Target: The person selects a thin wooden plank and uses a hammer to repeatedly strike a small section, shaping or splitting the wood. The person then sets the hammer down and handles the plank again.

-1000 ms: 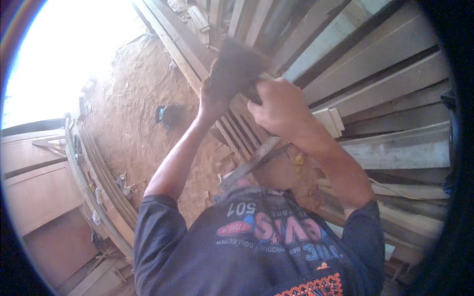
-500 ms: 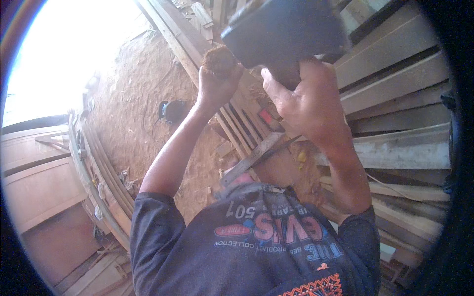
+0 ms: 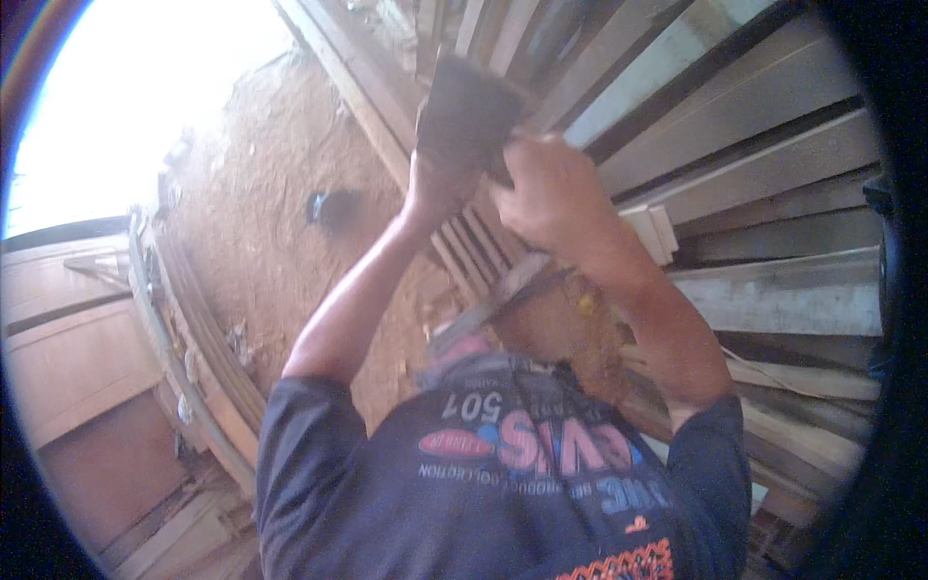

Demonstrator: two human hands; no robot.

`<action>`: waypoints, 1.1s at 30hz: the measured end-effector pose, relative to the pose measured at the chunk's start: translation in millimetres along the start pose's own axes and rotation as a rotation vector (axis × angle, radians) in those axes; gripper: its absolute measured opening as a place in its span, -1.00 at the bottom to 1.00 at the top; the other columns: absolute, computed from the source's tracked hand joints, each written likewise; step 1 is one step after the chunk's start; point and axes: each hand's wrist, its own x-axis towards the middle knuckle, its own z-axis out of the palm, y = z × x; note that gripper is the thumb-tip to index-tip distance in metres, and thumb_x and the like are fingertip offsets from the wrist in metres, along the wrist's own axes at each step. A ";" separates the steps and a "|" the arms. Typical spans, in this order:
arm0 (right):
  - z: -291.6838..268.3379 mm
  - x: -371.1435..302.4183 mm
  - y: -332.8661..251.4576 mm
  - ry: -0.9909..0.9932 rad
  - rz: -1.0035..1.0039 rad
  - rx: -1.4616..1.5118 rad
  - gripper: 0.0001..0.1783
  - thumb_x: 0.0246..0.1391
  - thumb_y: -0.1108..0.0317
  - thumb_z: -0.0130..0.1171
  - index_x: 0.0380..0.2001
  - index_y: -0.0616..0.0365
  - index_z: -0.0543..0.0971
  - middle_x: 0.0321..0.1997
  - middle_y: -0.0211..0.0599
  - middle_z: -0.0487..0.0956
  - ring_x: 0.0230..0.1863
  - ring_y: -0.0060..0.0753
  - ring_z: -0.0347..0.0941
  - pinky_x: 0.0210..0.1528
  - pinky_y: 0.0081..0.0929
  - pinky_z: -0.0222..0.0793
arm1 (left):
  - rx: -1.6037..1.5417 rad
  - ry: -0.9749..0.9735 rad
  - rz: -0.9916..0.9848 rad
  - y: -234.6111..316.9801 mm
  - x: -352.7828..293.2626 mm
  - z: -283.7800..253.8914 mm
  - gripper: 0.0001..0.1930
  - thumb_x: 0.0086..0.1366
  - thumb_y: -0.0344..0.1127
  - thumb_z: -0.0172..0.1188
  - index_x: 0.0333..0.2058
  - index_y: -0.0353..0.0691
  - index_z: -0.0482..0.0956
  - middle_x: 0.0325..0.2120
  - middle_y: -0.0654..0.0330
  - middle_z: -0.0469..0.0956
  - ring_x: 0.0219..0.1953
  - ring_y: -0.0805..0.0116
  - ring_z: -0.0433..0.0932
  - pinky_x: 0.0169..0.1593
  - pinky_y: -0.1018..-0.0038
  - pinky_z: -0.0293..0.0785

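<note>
The head view is soft with motion blur, worst around the hands and the dark flat tool (image 3: 471,108) between them. The tool lies up in front of the person, above long beams (image 3: 372,92), and its edges are too smeared to give its exact shape. The right hand (image 3: 556,193) is curled closed around its near, lower end; the fingers cover the grip, so the handle itself barely shows. The left hand (image 3: 437,193) sits just beside, its upper part behind the tool; whether its fingers are closed on anything, or how far they are spread, cannot be told. Below the hands, narrow wooden slats (image 3: 474,256) run down to a grey strip (image 3: 498,298), whose lower end passes close to the dark shirt (image 3: 406,522). A small yellow thing (image 3: 586,305) near it is too blurred to identify, as is a black-and-blue object (image 3: 332,208) on the brown ground (image 3: 275,203). Planks (image 3: 764,159) fan out at right, cut off by the dark lens rim, and glare washes out the upper left.
</note>
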 end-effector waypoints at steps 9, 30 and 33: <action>-11.4 -35.4 -7.5 0.095 0.049 0.126 -0.71 0.14 0.20 0.34 -0.30 0.26 0.67 -0.27 0.13 0.70 -0.18 0.27 0.68 -0.07 0.05 0.61 | -0.286 -0.056 -0.320 -25.7 -35.1 3.9 -0.71 0.24 -0.45 0.35 -0.05 -0.27 0.71 -0.22 0.09 0.74 -0.16 0.20 0.71 -0.04 0.31 0.63; -29.0 -91.7 33.5 0.121 0.295 0.345 -0.65 0.15 0.36 0.38 -0.10 0.44 0.63 -0.16 0.20 0.72 -0.05 0.20 0.71 -0.01 -0.15 0.57 | -0.185 -0.093 -0.332 43.4 -3.9 5.9 -0.86 0.25 -0.43 0.34 -0.26 -0.30 0.58 -0.38 0.24 0.59 -0.33 0.51 0.56 -0.26 0.44 0.52; -32.8 -92.9 32.4 0.102 0.312 0.351 -0.66 0.16 0.36 0.38 -0.10 0.42 0.63 -0.16 0.17 0.73 -0.06 0.14 0.72 -0.02 -0.15 0.57 | -0.112 -0.125 -0.284 36.9 -1.2 6.9 -0.76 0.28 -0.36 0.40 -0.13 -0.33 0.64 -0.25 0.16 0.70 -0.16 0.48 0.65 -0.10 0.41 0.60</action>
